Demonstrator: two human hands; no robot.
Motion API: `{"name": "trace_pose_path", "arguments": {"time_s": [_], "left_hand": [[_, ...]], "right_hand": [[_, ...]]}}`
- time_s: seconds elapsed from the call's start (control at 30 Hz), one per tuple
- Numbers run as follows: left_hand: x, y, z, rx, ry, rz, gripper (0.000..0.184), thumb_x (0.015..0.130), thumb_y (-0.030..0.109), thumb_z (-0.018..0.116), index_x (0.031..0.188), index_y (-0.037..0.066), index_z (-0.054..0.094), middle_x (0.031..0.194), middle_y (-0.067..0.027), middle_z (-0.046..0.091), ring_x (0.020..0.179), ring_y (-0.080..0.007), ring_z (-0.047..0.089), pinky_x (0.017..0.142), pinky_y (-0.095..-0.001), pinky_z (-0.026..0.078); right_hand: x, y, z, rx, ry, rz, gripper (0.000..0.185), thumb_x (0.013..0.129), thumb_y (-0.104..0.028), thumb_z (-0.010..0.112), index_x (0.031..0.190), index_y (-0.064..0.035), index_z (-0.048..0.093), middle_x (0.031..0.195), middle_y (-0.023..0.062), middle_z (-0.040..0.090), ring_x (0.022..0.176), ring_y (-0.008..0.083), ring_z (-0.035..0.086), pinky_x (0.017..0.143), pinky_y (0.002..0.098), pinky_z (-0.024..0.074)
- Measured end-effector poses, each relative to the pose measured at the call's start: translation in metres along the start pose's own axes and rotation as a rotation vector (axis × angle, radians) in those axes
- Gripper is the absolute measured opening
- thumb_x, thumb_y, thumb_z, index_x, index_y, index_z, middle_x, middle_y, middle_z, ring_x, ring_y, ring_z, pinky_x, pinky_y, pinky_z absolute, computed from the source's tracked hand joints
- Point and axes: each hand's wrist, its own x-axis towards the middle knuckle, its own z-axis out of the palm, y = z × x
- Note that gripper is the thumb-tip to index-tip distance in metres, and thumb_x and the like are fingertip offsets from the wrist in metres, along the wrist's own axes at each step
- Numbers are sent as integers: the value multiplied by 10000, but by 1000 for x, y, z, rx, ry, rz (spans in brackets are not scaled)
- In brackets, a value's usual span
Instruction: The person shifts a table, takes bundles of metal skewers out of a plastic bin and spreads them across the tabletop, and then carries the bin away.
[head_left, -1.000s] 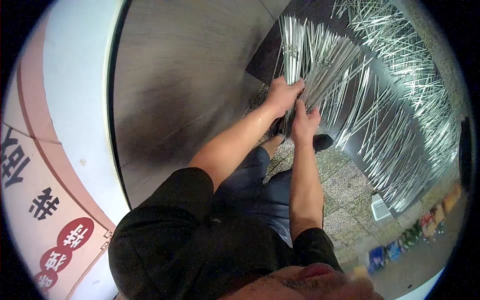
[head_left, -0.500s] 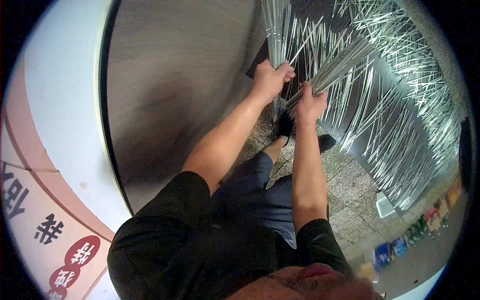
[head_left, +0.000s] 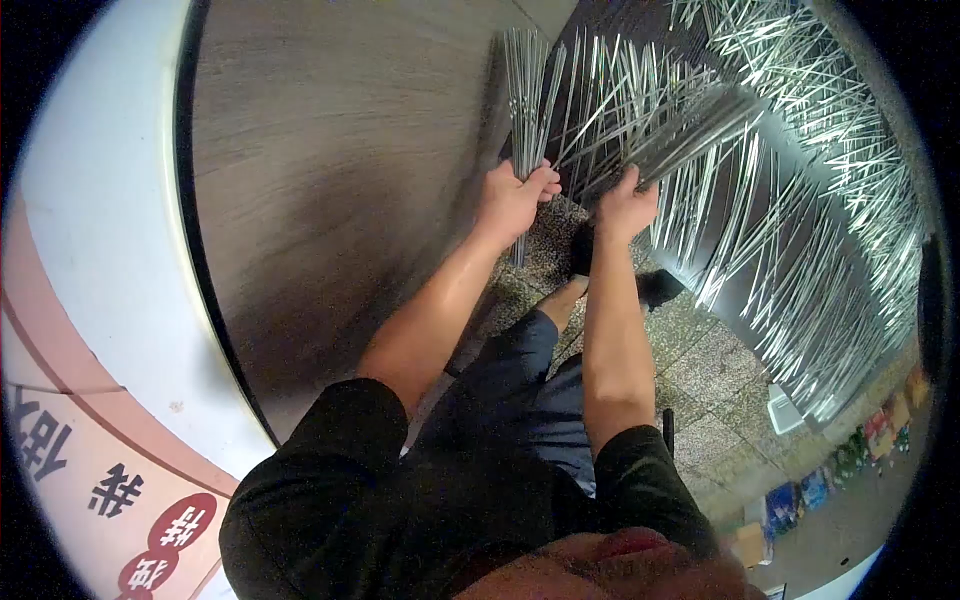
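Head view: our left hand is wrapped round one bunch of thin rods, our right hand round a second, blurred bunch, near the loose rods. Slack fingers could spill some onto the floor; crossing strays might snag. Both bunches look straight, silvery-grey.

A pink sign bears a black 我, with white 特 and 独 on red discs.
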Motion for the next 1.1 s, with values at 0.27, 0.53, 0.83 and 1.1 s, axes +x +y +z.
{"name": "trace_pose_path", "arguments": {"time_s": [0.27, 0.53, 0.83, 1.1], "left_hand": [[2, -8, 19, 11, -50, -15, 167, 909, 110, 591, 1014, -18, 567, 887, -133, 668, 767, -191, 667, 673, -310, 546], [-6, -4, 51, 11, -129, -43, 162, 922, 112, 578, 1022, -15, 566, 899, -136, 666, 771, -196, 666, 676, -306, 540], [-28, 3, 102, 56, -233, -61, 164, 914, 94, 578, 1029, -23, 569, 895, -133, 668, 780, -196, 668, 682, -298, 543], [-50, 1, 167, 85, -377, -115, 168, 918, 92, 570, 1026, -37, 571, 910, -133, 666, 787, -193, 668, 693, -300, 546]], "right_hand": [[17, 14, -56, -20, 14, 189, 320, 904, -266, 576, 953, 45, 630, 815, 181, 669, 720, 283, 626, 684, 385, 474], [55, 39, -111, -131, 48, 147, 407, 925, -322, 535, 921, 80, 594, 816, 244, 648, 747, 395, 598, 713, 436, 459], [100, 81, -165, -286, 147, 24, 365, 930, -240, 493, 848, 93, 618, 750, 300, 601, 715, 488, 557, 649, 514, 421], [138, 105, -221, -284, 248, -14, 282, 904, -157, 510, 854, 102, 608, 765, 293, 600, 710, 462, 563, 659, 493, 433]]}}
